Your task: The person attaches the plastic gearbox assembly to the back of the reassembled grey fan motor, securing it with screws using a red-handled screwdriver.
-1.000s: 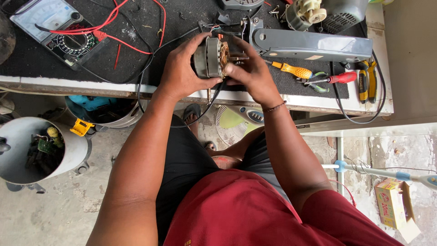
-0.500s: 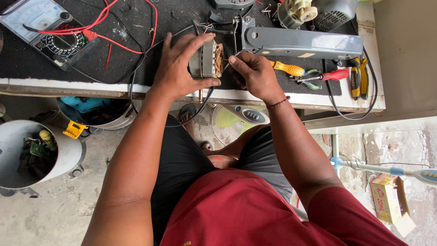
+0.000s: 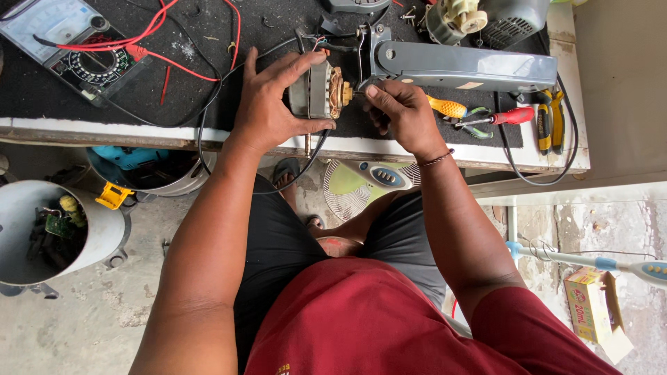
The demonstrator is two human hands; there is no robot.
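Since half a second ago, both hands and the motor (image 3: 319, 90) have shifted slightly toward 6 o'clock in view, grip unchanged. Left hand (image 3: 274, 104) is clamped around the motor body at the bench (image 3: 104, 132) front edge. Right hand (image 3: 403, 114) is pinched closed at the shaft end, at 3 o'clock of the motor. Judged step: working the shaft fitting; the next move calls for a steady left hold. Count: one motor, one grey arm (image 3: 458, 66), one meter (image 3: 69, 42), two screwdrivers (image 3: 486, 117), one bucket (image 3: 59, 232).

Bare black mat (image 3: 208, 83) left of motor (image 3: 316, 90); grey housing (image 3: 458, 66), screwdrivers (image 3: 486, 114) crowding right.
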